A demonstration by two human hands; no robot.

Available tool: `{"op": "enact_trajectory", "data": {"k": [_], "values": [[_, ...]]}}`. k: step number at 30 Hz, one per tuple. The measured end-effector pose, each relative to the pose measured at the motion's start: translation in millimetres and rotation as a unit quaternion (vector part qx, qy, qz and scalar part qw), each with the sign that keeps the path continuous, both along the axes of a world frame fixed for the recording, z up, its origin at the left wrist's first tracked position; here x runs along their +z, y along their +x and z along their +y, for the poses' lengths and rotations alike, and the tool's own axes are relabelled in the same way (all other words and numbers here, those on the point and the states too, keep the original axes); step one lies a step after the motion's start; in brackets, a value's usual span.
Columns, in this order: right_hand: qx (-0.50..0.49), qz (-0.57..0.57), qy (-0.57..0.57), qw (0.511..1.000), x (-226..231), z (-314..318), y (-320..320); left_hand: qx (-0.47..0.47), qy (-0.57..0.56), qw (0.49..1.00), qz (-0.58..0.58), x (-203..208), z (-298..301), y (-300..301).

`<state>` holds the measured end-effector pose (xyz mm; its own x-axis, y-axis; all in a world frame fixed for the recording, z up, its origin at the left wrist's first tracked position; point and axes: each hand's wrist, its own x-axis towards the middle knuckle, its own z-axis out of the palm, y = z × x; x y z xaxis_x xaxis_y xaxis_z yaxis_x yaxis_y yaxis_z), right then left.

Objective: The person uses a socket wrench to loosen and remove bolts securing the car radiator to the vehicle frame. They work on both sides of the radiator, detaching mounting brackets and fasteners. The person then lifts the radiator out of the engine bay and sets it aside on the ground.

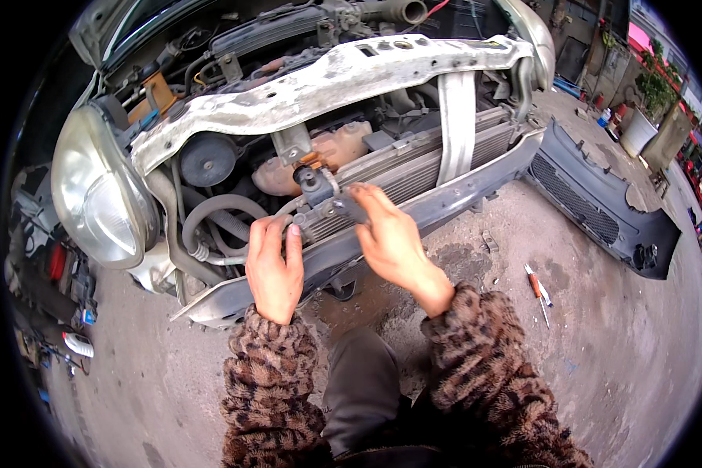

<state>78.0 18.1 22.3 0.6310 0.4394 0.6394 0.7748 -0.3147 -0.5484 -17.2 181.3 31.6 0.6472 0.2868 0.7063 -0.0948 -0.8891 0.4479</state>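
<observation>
Head view looks down on the radiator (413, 175), seated upright behind the lower crossbeam (444, 204) of a car with its bumper (600, 204) off and lying right of it. Left hand (274, 265) rests flat, fingers together, on the radiator's left end by the hoses (210, 210). Right hand (390, 238) pinches, loosely it seems, a dark bracket (324, 195) at the top corner. Thin fins probably bend easily; the stiffer end tanks look the safer hold. Fingertips, lower mounts and hose clamps are hidden.
</observation>
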Motion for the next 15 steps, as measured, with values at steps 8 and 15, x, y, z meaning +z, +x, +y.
{"op": "enact_trajectory", "data": {"k": [8,15], "values": [[-0.029,0.093,-0.029,0.995,8,11,2,0.058,-0.017,0.995,0.083,-6,-5,20],[-0.001,0.087,-0.050,0.995,9,13,2,0.056,-0.124,0.982,0.134,7,22,33]]}}
